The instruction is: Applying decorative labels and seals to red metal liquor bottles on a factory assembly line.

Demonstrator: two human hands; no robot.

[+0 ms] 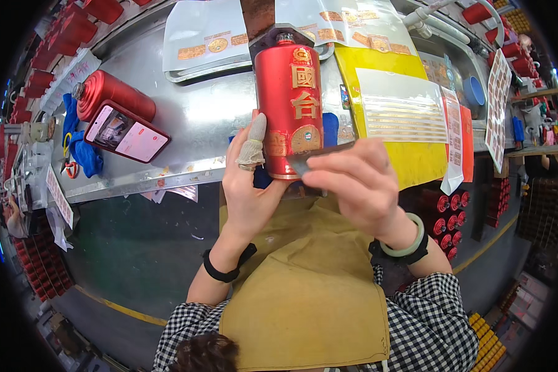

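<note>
Fingers of the left hand (252, 186) clasp the red bottle (289, 108) low at 9 o'clock while the right hand (353, 183) pinches a thin strip (319, 155) against its likely slippery, breakable base.

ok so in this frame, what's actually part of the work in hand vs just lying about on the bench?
In use:
red bottle, steadied by left hand
dark flat strip, pinched in right hand
label sheets

Lying about:
second red bottle on its side
phone
blue cloth
metal bench
</note>
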